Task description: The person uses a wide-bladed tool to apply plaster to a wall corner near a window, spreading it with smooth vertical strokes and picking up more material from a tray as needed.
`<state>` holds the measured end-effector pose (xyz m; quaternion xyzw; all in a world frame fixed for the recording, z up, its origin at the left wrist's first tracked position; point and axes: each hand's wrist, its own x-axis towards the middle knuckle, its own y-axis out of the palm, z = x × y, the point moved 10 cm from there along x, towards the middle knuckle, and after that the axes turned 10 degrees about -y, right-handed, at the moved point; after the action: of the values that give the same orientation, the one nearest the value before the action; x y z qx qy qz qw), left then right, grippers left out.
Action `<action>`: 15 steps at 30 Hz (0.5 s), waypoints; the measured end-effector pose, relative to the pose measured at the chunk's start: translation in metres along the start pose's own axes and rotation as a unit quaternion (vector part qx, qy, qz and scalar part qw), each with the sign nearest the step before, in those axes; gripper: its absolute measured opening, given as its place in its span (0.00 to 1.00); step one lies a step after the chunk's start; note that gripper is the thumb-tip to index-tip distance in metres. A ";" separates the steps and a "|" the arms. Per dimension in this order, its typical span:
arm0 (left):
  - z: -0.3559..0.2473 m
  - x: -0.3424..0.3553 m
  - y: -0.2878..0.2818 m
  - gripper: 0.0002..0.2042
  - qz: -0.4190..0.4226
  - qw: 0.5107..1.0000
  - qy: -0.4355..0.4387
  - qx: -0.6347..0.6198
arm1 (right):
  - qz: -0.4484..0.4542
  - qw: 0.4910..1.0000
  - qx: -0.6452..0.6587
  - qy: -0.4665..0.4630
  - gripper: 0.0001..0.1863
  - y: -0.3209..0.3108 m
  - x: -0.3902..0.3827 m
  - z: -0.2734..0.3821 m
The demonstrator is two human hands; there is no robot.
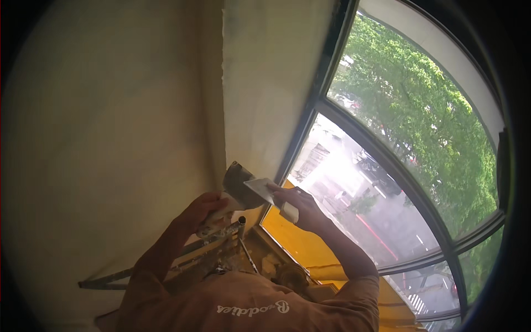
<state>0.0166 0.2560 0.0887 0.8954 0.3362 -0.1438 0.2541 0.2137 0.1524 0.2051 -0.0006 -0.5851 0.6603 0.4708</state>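
The left hand [206, 207] gripped a wide putty knife [235, 180]; the right hand [305, 207] pinched a smaller scraper [258, 190]. The wall edge [223, 77] looked bumpy, maybe not finished.

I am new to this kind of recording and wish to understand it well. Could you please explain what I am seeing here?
There is no machine: these are a person's own bare hands. The one picture comes from a wide fisheye camera on the person's head, looking down, so edges curve.

The left hand holds a broad dark-bladed tool. The right hand holds a pale-bladed scraper. The blades overlap in the view; I cannot tell whether they touch.

The hands are raised beside a pale wall. At right is a large window with a tree outside. Below the hands are metal tubes.
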 end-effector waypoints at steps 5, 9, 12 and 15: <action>-0.021 -0.009 0.004 0.10 0.019 0.997 0.067 -0.010 | -0.017 0.967 -0.018 0.252 0.27 0.029 -0.070 -0.074; -0.045 -0.007 0.015 0.10 -0.048 0.979 0.173 0.100 | -0.344 0.834 0.223 0.370 0.21 0.049 -0.131 -0.092; -0.045 0.005 0.012 0.12 -0.163 0.900 0.275 0.296 | -0.487 0.547 0.597 0.328 0.21 0.100 -0.111 -0.060; -0.039 0.028 0.028 0.27 -0.196 0.840 0.261 0.433 | -0.469 0.473 0.656 0.356 0.20 0.129 -0.088 -0.035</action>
<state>0.0594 0.2744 0.1186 0.8342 0.4617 -0.0820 -0.2902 0.2024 0.1412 0.0457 0.3477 0.3234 0.4749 0.7409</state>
